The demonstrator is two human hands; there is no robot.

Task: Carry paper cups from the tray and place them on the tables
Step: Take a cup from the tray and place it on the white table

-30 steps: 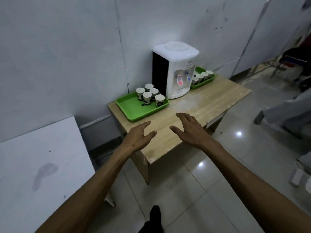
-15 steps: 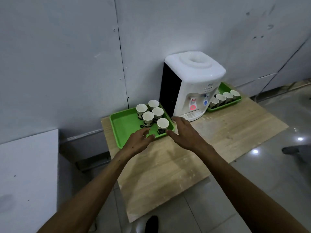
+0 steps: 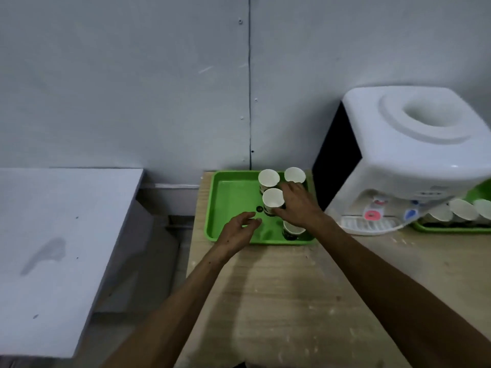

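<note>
Both hands now over green tray [image 3: 225, 197]: right hand [image 3: 297, 205] curling on middle cup [image 3: 273, 200], left hand [image 3: 239, 231] loose, empty. Pickup beginning.

Cups [image 3: 273, 200] in tray [image 3: 228, 197] on table [image 3: 292, 301], left of dispenser [image 3: 403, 155].

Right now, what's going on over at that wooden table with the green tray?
A person is reaching with both hands into the green tray, which sits on the wooden table beside a white water dispenser. The right hand is among the paper cups, against the middle cup; a firm grip isn't clear yet. The left hand hovers open over the tray's bare floor. No cup has left the tray. A second tray of cups sits past the dispenser.
</note>
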